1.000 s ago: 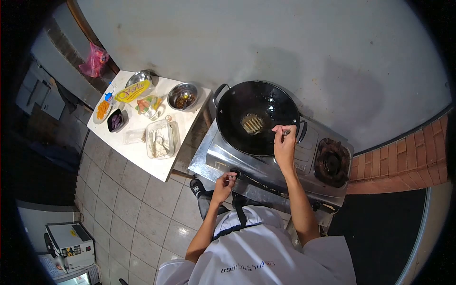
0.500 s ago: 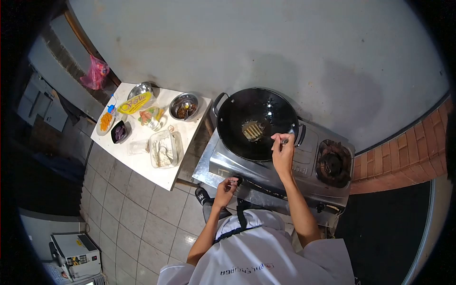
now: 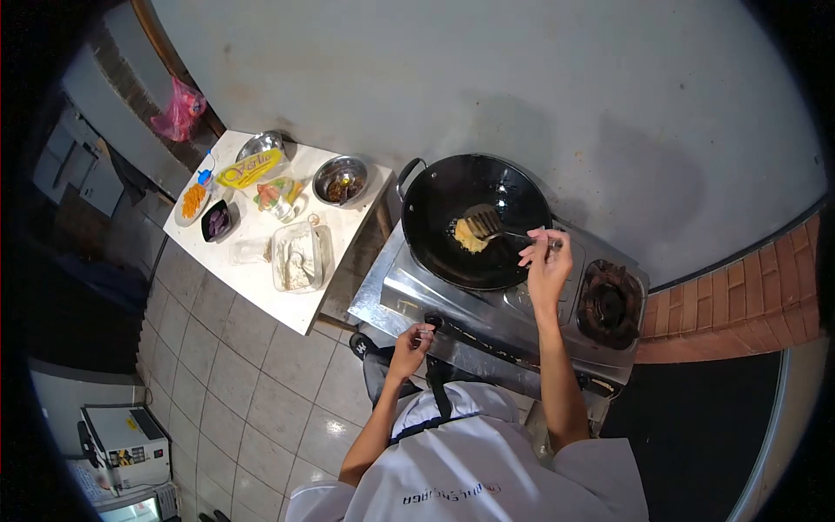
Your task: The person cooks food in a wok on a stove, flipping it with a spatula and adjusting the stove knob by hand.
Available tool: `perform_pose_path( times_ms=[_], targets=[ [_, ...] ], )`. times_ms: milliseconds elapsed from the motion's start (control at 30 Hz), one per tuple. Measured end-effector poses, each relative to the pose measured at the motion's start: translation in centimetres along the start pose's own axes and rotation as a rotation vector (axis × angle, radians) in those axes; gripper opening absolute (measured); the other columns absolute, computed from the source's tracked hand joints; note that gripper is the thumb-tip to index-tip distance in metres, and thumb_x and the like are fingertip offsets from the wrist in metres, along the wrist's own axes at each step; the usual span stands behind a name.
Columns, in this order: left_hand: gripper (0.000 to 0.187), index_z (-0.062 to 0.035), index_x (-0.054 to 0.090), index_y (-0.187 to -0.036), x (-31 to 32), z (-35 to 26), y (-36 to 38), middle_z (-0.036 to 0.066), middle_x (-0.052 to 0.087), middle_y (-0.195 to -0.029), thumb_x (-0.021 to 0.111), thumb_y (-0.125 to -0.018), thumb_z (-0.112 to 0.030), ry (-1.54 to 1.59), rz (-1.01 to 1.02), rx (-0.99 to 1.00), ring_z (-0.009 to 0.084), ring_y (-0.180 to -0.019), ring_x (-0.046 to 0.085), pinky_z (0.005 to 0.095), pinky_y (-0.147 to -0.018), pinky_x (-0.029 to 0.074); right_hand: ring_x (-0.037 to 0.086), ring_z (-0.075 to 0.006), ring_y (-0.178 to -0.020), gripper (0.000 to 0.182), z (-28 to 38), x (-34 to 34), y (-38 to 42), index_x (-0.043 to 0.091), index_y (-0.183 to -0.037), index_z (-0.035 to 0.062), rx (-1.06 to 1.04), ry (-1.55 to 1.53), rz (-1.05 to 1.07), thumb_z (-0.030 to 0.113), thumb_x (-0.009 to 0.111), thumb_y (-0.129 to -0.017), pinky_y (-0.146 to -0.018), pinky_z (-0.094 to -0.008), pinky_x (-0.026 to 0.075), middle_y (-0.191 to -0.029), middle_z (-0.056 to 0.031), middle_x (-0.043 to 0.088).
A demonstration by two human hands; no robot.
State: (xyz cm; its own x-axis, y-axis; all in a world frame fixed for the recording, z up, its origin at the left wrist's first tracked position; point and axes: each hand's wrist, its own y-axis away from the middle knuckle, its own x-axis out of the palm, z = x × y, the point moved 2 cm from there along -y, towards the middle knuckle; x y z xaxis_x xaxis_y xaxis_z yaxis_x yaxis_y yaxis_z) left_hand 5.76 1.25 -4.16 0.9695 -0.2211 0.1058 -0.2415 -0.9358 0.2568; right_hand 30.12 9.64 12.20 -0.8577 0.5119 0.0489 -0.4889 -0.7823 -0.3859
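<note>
My right hand [image 3: 548, 261] is closed around the handle of a slotted spatula [image 3: 483, 224], whose head is inside a black wok [image 3: 435, 257]. A yellowish, finely chopped food [image 3: 470, 237] lies in the wok beside and partly under the spatula head. The wok sits on the left burner of a steel gas stove [image 3: 417, 283]. At the stove's front, my left hand [image 3: 412, 346] has its fingers closed on a dark control knob [image 3: 433, 322].
To the left, a white table [image 3: 252, 283] holds a steel bowl [image 3: 340, 180], a plastic tub [image 3: 297, 257], a plate of orange pieces [image 3: 192, 202] and a yellow packet [image 3: 251, 169]. A bare second burner [image 3: 611, 304] lies right of the wok. Behind stands a grey wall [image 3: 365, 78].
My right hand has moved right and slightly up, outside the wok's rim. The spatula head has shifted right and up, uncovering the yellowish food. My left hand stays at the knob.
</note>
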Motion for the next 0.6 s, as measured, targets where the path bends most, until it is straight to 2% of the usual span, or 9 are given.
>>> perform_pose_path(
  times_ms=[67,133,333,600],
  targets=[
    [0.022,0.0006,0.057,-0.107,-0.2,0.0,0.0,-0.001,0.054,-0.08,0.051,-0.086,0.002,0.013,-0.009,0.008,0.0057,-0.074,0.049,0.0191,-0.068,0.041,0.056,-0.0097,-0.057,0.007,0.1,-0.4,-0.3,0.046,-0.094,-0.0035,-0.01,0.032,0.009,0.004,0.046,-0.093,-0.047,-0.0215,0.046,-0.088,-0.0117,0.06],
    [0.021,0.0001,0.057,-0.107,-0.6,-0.4,-0.1,0.0,0.056,-0.079,0.053,-0.087,-0.002,-0.115,-0.024,0.014,0.006,-0.074,0.051,0.0202,-0.068,0.042,0.055,-0.0093,-0.056,0.008,0.1,-0.5,0.0,0.046,-0.094,-0.0034,-0.003,0.042,0.007,0.004,0.046,-0.093,-0.047,-0.0216,0.046,-0.088,-0.0117,0.06],
    [0.02,-0.0012,0.058,-0.107,-0.4,0.8,-0.2,0.001,0.058,-0.078,0.056,-0.089,-0.01,-0.058,-0.01,0.022,0.007,-0.073,0.053,0.0219,-0.066,0.043,0.055,-0.0094,-0.054,0.011,-0.4,0.1,0.7,0.049,-0.092,-0.0033,0.028,0.059,0.025,0.007,0.047,-0.094,-0.046,-0.0223,0.045,-0.083,-0.0098,0.06],
    [0.019,-0.0011,0.058,-0.107,-0.7,-0.5,-0.1,0.0,0.056,-0.077,0.054,-0.089,-0.007,-0.08,-0.043,-0.001,0.0061,-0.07,0.05,0.021,-0.064,0.042,0.056,-0.0101,-0.053,0.009,-1.2,1.2,1.5,0.05,-0.092,0.001,0.017,0.285,0.106,0.01,0.049,-0.093,-0.047,-0.0243,0.041,-0.076,-0.0071,0.06]
  ],
)
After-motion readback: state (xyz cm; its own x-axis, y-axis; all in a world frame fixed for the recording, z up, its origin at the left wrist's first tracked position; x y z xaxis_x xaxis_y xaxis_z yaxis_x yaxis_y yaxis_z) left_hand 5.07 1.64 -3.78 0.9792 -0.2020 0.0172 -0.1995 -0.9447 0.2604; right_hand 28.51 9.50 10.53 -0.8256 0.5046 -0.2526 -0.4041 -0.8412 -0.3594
